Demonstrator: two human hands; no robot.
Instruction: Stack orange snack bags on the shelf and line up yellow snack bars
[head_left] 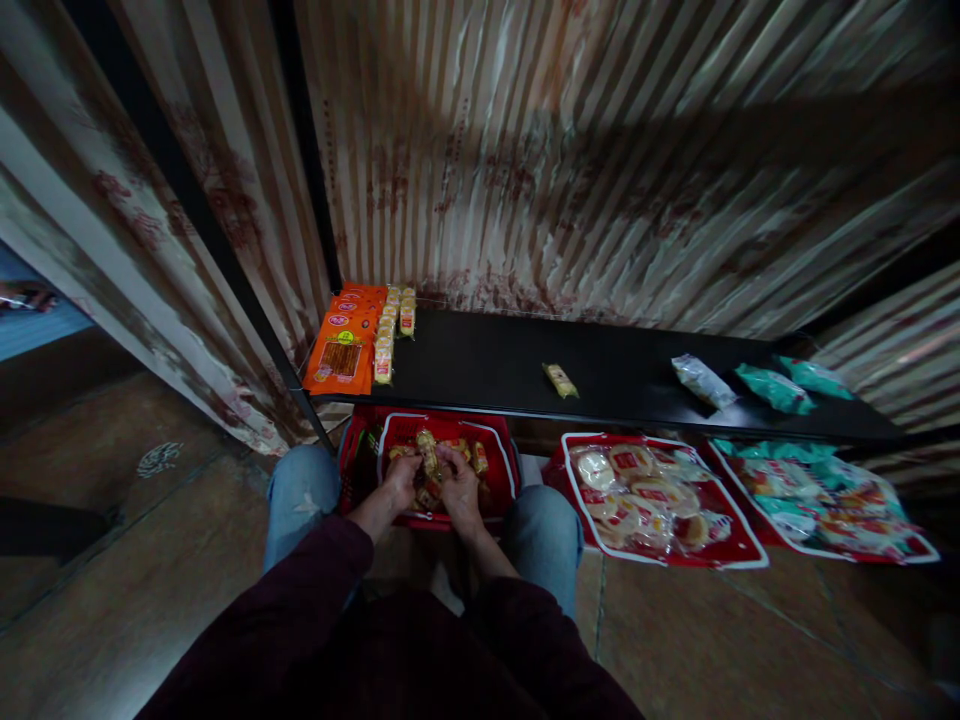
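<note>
Over a red basket (pixel 514 470) between my knees, both hands are close together. My left hand (pixel 401 482) and my right hand (pixel 459 490) have their fingers curled in from either side on a small yellow-wrapped snack pack (pixel 426 450). More small yellow packs (pixel 480 458) lie in the basket below and around my fingers. On the black shelf (pixel 480 350) above, similar yellow packs (pixel 385 335) stand in a column, with a shorter line of packs (pixel 407 312) beside it. A single yellow pack (pixel 560 380) lies apart at the shelf's middle.
Orange snack bags (pixel 341 345) overlap at the shelf's left end. A silvery bag (pixel 703 382) and teal bags (pixel 776 388) lie toward its right. Below stand a red basket of round wrapped pastries (pixel 645 490) and one of teal-and-white bags (pixel 832 505). Pleated curtain (pixel 525 180) hangs behind.
</note>
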